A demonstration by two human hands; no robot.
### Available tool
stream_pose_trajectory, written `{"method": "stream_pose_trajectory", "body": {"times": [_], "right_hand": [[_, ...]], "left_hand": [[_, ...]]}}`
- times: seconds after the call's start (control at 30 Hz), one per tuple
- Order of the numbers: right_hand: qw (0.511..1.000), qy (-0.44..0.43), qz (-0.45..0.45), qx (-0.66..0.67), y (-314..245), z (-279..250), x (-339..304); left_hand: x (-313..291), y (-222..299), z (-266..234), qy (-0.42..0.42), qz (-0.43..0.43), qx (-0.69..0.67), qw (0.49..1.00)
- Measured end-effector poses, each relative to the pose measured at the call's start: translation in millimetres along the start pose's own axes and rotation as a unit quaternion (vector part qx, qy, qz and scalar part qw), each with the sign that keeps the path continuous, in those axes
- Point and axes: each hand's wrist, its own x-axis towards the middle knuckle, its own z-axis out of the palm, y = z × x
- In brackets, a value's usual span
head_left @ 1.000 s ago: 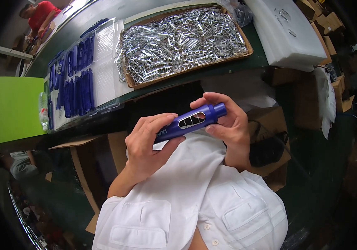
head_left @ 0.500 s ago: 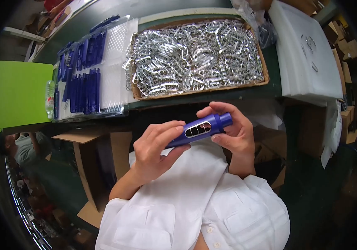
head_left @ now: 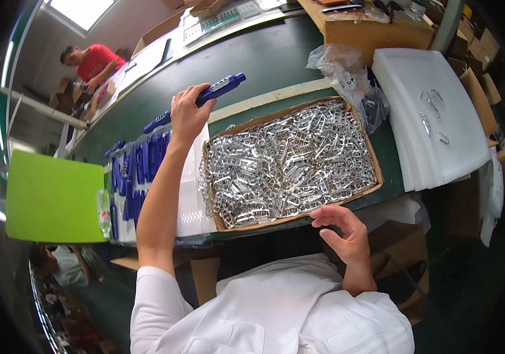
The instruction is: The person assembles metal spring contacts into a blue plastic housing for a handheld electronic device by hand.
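My left hand [head_left: 189,115] is stretched far out over the workbench, its fingers closed round the rear part of a blue tube-shaped housing [head_left: 226,87]. A silver slotted oval frame is set in the housing's side, and its narrower end points up and to the right. My right hand [head_left: 348,239] hovers by the near edge of a shallow cardboard box, fingers curved and apart, holding nothing. Loose silver slotted frames [head_left: 288,162] are heaped in that box. Another blue housing [head_left: 159,122] lies just left of my left forearm, beyond the rows of blue parts [head_left: 140,159].
At the left are a green panel [head_left: 52,197] and a clear bottle [head_left: 104,213]. White foam sheets [head_left: 429,118] with a few silver frames on top are stacked at the right, beside a clear plastic bag [head_left: 347,71]. A person in red [head_left: 96,62] sits beyond the bench.
My left hand has carried the blue housing forward and left over the bench. My right hand has let go of it and stays near the box. The view has tilted up.
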Motion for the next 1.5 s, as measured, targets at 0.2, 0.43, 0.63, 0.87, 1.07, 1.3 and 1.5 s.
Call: {"method": "stream_pose_trajectory", "body": {"times": [0.2, 0.43, 0.63, 0.87, 1.07, 1.3, 1.5], "right_hand": [[0.993, 0.111, 0.020, -0.036, 5.4, -12.2, -26.2], [0.977, 0.134, -0.016, -0.163, -14.9, 10.9, -3.9], [0.833, 0.124, -0.216, -0.494, -21.8, 44.1, 63.8], [0.707, 0.076, -0.108, -0.695, 42.7, 36.3, 105.3], [0.711, 0.100, -0.110, -0.687, 46.6, 40.8, 104.3], [0.725, 0.213, -0.136, -0.641, 29.6, 54.8, 109.3], [0.742, 0.226, -0.149, -0.613, 18.7, 61.5, 116.1]], "left_hand": [[54.6, -48.2, 103.1, -0.132, -0.039, 0.043, 0.990], [31.6, -63.8, 79.2, -0.145, -0.052, 0.075, 0.985], [-100.4, -0.9, -92.3, 0.062, -0.078, -0.197, 0.975], [-428.9, 64.5, -235.6, 0.231, -0.363, -0.285, 0.856], [-740.0, 36.7, -199.1, 0.073, -0.622, -0.067, 0.777], [-881.8, 14.7, -117.2, -0.174, -0.647, 0.109, 0.734], [-829.2, -76.1, -106.1, -0.130, -0.581, 0.100, 0.797]]}}
